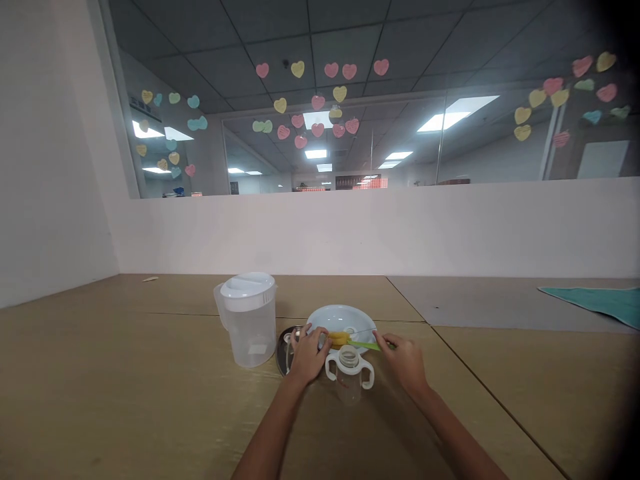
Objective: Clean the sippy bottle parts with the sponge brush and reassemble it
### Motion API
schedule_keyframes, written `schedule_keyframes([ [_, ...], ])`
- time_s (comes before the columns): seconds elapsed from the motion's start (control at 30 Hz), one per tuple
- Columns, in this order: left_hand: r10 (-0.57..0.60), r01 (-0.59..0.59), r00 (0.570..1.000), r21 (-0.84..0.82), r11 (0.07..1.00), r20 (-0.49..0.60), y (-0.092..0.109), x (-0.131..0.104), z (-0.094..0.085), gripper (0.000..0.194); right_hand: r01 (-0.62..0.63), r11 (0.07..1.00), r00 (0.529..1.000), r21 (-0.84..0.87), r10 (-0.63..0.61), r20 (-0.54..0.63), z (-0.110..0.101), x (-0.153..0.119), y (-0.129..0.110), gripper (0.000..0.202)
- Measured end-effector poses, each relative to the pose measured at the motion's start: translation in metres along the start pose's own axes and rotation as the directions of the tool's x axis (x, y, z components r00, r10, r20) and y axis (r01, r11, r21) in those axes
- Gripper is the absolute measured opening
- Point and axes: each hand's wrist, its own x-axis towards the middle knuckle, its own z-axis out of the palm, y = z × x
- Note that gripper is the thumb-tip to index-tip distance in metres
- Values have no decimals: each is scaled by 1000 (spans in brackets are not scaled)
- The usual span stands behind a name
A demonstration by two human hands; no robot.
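My right hand (404,360) is closed on the green handle of a brush (365,345), whose yellow head (339,339) lies over a white plate (340,313). My left hand (309,353) has its fingers curled at the left end of the yellow head, around something clear that is too small to name. In front of the plate stands an open clear bottle (349,380) with a white two-handled collar. A dark round tray (281,353), partly hidden by my left hand, holds a small white-and-clear part.
A clear pitcher (253,333) with a white lid stands left of the tray. At the far right lies a teal cloth (600,303). A small flat scrap (151,279) is at the back left, below the wall and window.
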Motion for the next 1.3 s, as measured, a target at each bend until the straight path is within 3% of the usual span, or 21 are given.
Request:
schedule_keyframes([
  [0.3, 56, -56, 998, 8, 998, -26, -6, 0, 5, 26, 34, 999, 982, 12, -36, 185, 11, -6, -5, 48],
  [0.5, 71, -73, 993, -11, 997, -95, -8, 3, 6, 34, -81, 988, 992, 130, 68, 104, 9, -2, -3, 44],
  [0.6, 56, -62, 982, -25, 998, -180, -9, 5, 4, 41, -171, 936, 985, 309, 151, 87, 4, 2, -3, 44],
  [0.73, 37, -77, 965, -144, 987, -261, -6, 5, 0, 40, -264, 794, 964, 547, 218, 149, -1, 7, -5, 42],
  [0.87, -16, -115, 940, -361, 925, -342, 4, 2, -4, 36, -291, 746, 956, 599, 199, 217, -4, 7, -10, 39],
  [0.97, -99, -98, 927, -491, 866, -361, 9, 1, -8, 30, -182, 812, 982, 555, 117, 151, -4, 1, -13, 34],
  [1.03, -119, -76, 932, -503, 861, -343, 8, 0, -9, 28, 29, 879, 999, 476, -14, -35, -2, -5, -14, 28],
  [1.07, -119, -62, 937, -493, 868, -328, 6, 0, -9, 27, 178, 896, 980, 407, -126, -151, -2, -8, -14, 22],
  [1.13, -115, -30, 950, -452, 892, -290, 1, 0, -7, 27, 486, 845, 853, 224, -402, -334, -1, -13, -14, 9],
  [1.2, -126, 7, 954, -401, 916, -271, -3, 0, -5, 27, 667, 742, 699, 66, -593, -399, -2, -16, -15, 4],
  [1.23, -135, 21, 952, -380, 925, -275, -4, 1, -4, 27, 700, 713, 657, 20, -633, -409, -3, -16, -16, 7],
  [1.3, -150, 31, 938, -356, 934, -312, -6, 1, -3, 25, 701, 713, 641, -11, -638, -426, -4, -16, -18, 10],
])
